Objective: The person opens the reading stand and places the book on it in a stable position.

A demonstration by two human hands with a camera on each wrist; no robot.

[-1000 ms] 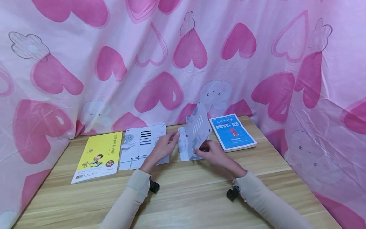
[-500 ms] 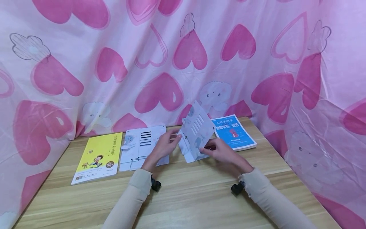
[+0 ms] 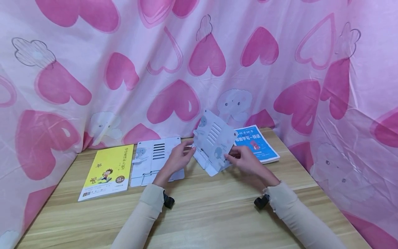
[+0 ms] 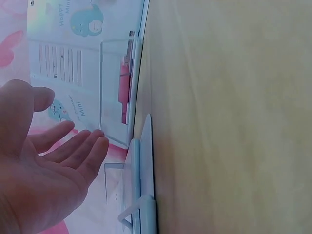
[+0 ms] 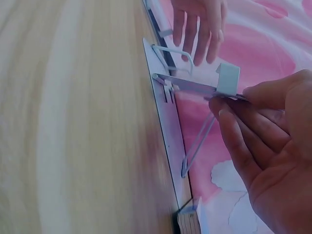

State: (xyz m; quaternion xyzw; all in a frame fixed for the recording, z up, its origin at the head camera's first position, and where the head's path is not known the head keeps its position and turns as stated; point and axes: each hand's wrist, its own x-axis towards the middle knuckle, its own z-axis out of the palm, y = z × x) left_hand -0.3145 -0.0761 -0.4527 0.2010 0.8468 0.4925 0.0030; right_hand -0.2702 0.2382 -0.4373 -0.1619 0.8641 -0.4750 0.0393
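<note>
The right hand (image 3: 245,158) pinches a thin, smooth bookstand (image 3: 214,143) on the wood-grained counter (image 3: 205,218), its slotted rectangular panel (image 3: 224,136) tilted up; the left hand (image 3: 179,157) is just beside, fingers loose, partly covering a second, flat stand (image 3: 147,165). The panel partly hides a blue book (image 3: 258,143).

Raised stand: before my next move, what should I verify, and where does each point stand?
1. Right hand pinching the raised stand: ok.
2. Left hand free: ok, holding nothing.
3. Left fingertips apart from the raised stand: cannot tell; contact is unclear.
4. Raised stand lined up with the flat stand: not ok, turned at an angle.
5. Raised stand apart from the blue book: cannot tell; they overlap in the head view.
</note>
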